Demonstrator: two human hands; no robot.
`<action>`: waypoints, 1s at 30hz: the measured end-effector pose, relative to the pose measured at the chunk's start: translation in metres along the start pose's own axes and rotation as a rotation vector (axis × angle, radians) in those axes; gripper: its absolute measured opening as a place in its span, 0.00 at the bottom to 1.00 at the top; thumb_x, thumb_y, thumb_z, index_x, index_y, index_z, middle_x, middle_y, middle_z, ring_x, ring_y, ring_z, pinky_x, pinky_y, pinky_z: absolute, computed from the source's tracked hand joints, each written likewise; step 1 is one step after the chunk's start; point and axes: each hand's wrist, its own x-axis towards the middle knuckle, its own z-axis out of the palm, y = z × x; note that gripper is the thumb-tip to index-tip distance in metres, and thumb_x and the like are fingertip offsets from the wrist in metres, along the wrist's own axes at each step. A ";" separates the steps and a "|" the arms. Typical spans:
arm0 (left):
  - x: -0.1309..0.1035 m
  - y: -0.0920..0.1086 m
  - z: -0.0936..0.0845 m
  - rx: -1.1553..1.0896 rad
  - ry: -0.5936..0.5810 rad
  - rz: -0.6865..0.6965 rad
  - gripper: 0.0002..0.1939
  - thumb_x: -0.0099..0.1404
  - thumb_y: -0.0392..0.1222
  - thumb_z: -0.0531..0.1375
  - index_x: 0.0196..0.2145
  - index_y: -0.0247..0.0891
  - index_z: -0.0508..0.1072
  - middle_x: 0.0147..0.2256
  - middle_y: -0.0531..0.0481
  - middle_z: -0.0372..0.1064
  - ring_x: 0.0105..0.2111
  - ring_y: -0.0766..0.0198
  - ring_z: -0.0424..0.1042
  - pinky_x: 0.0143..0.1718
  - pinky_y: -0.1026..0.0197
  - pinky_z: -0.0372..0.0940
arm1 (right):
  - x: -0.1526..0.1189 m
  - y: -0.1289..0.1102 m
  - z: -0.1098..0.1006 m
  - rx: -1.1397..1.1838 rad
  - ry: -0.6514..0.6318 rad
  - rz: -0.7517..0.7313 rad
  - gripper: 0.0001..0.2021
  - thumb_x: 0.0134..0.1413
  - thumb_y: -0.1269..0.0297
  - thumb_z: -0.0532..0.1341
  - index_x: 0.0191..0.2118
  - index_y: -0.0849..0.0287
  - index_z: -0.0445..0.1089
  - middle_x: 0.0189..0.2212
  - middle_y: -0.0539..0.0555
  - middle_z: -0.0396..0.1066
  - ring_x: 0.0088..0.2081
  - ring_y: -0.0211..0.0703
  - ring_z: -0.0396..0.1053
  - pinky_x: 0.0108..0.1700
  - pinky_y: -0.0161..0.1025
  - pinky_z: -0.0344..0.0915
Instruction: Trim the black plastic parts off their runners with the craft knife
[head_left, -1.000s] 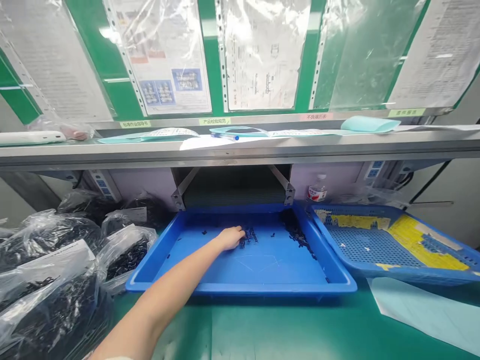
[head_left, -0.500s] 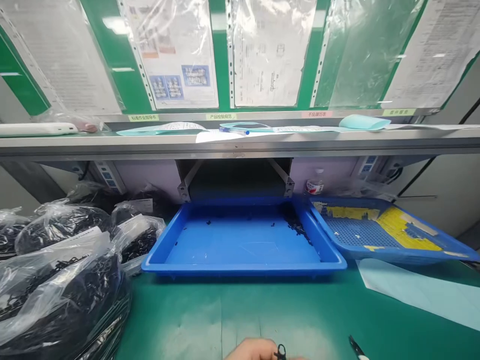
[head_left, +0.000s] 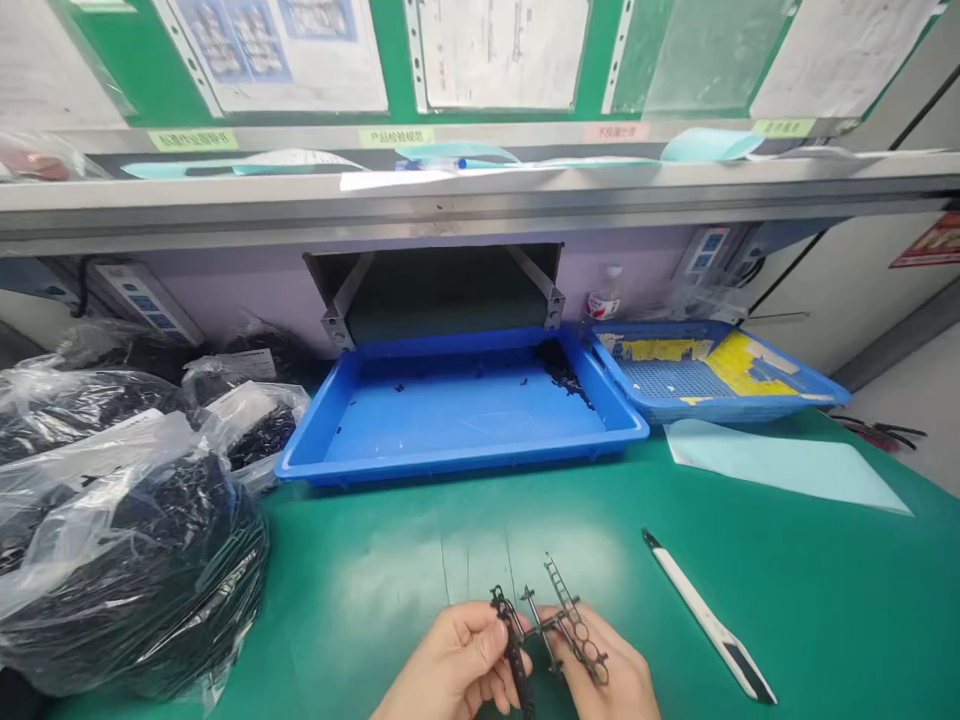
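Both hands hold a thin black plastic sprue (head_left: 541,626) with small moulded parts, over the green mat at the bottom of the head view. My left hand (head_left: 450,660) pinches its left branch between thumb and fingers. Around the middle and right branches, where a ladder-like strip and several rings show, my right hand (head_left: 619,675) is closed, its fingers partly hidden by the sprue. A white and black pen-shaped tool (head_left: 709,615) lies on the mat to the right of my right hand.
A blue tray (head_left: 465,462) with small black pieces stands beyond my hands. Clear bags of black parts (head_left: 165,560) crowd the left side. To the right are a blue perforated basket (head_left: 720,408) and a pale blue sheet (head_left: 787,468). A metal shelf (head_left: 465,205) crosses above.
The view has tipped down and shifted right, so both hands and the whole sprue now show. Earlier only part of a hand and a small black piece were visible at the bottom edge.
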 end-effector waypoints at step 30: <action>0.005 0.019 -0.013 0.232 -0.124 -0.186 0.23 0.43 0.52 0.67 0.25 0.35 0.59 0.21 0.53 0.64 0.12 0.81 0.41 0.14 0.66 0.31 | 0.009 0.002 -0.007 0.097 -0.480 -0.096 0.19 0.56 0.77 0.45 0.47 0.54 0.66 0.38 0.55 0.71 0.36 0.41 0.68 0.38 0.36 0.67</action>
